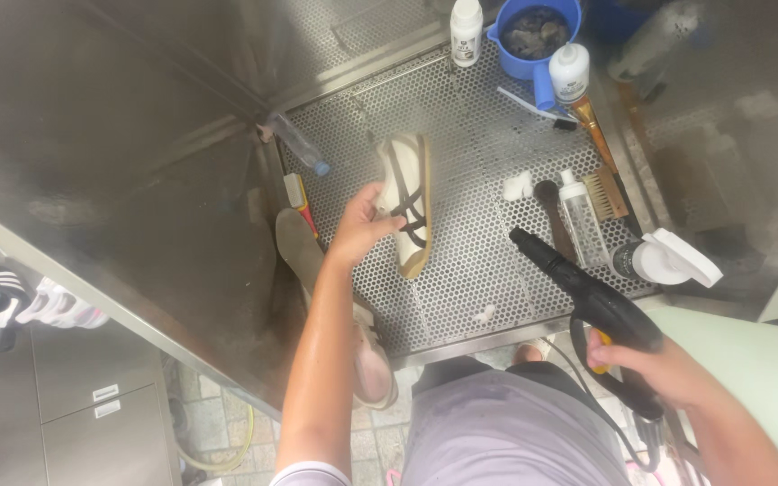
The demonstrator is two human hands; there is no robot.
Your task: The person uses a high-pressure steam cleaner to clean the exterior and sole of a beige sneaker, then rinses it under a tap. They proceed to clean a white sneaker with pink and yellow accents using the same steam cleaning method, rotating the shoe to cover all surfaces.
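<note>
Gripping a cream shoe [404, 200] with dark brown stripes, the left hand [364, 223] closes around its side above a perforated steel tabletop [470, 270]. The shoe's long axis runs almost straight from 12 to 6 o'clock, one end up at 12 and tipped slightly toward 1; toe and heel cannot be told apart. At 4 o'clock from it, the right hand [655, 364] is wrapped around a black spray gun [587, 292], nozzle aimed toward 10 o'clock at the shoe.
</note>
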